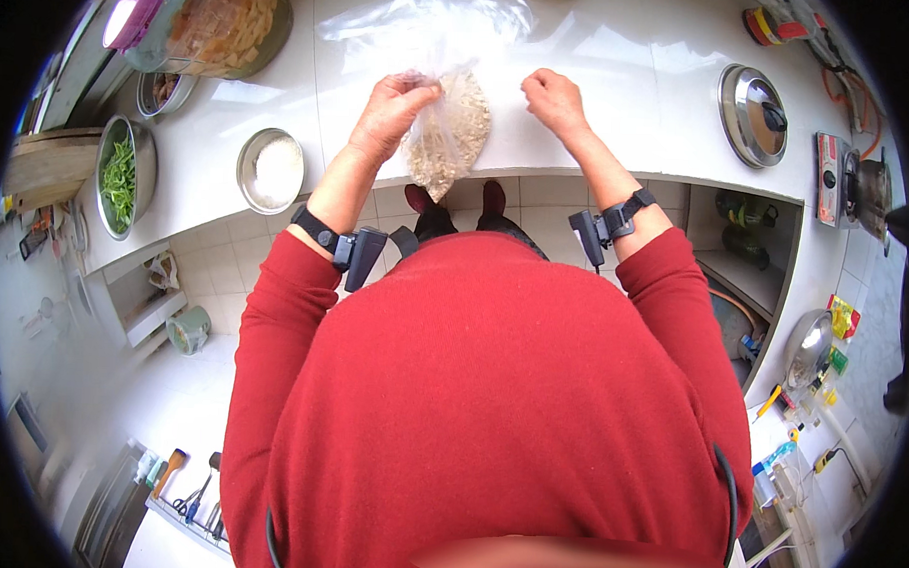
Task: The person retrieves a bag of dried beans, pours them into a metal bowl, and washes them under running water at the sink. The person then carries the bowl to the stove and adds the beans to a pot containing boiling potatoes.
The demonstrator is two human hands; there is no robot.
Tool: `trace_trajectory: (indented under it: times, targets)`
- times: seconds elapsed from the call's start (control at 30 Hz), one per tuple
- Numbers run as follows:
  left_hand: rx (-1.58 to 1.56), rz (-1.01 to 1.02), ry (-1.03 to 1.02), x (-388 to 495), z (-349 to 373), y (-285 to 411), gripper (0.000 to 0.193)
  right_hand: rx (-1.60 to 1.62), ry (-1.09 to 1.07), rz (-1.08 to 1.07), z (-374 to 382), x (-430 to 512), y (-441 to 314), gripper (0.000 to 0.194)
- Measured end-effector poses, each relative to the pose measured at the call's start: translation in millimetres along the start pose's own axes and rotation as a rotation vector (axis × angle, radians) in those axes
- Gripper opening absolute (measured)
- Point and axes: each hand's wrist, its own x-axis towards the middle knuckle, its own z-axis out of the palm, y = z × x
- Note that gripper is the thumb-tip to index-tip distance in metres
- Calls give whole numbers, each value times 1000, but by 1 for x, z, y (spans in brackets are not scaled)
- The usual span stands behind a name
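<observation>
My left hand (394, 111) grips the gathered upper part of a clear plastic bag (454, 130). Pale, crumbly bits fill the bag's lower part, which hangs slightly over the counter's front edge. The loose, empty upper film of the bag spreads flat over the counter behind the hand. To the right of the bag, apart from it, my right hand (552, 100) is held above the counter with its fingers curled in. Nothing shows in that hand, though its palm side is hidden.
On the white counter (610, 139), left, stand a steel bowl of white grains (271, 171), a basin of cut greens (118, 186) and a large jar with a purple lid (223, 28). A pot lid (753, 116) lies right, before a gas stove (837, 181).
</observation>
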Motion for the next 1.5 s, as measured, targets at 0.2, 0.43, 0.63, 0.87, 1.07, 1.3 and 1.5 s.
trace_trajectory:
  times: [0.2,0.43,0.63,0.87,1.07,1.3,1.5]
  targets:
    - [-107,254,125,-2,-10,50,29,189,-27,127,-32,2,29,28]
    - [365,487,224,14,-22,65,29,256,63,161,-40,13,50,26]
    - [922,583,106,22,-49,21,39,132,59,173,-42,19,62,23]
    - [269,397,34,-21,-30,52,54,-11,112,86,-45,21,79,22]
    - [-83,210,-181,-35,-31,76,69,49,157,-6,-61,9,36,37]
    - [34,146,-278,-53,-3,80,67,740,-374,78,-50,-32,-94,65]
    - [332,33,5,-52,13,93,44,588,-399,-265,-38,-30,-132,61]
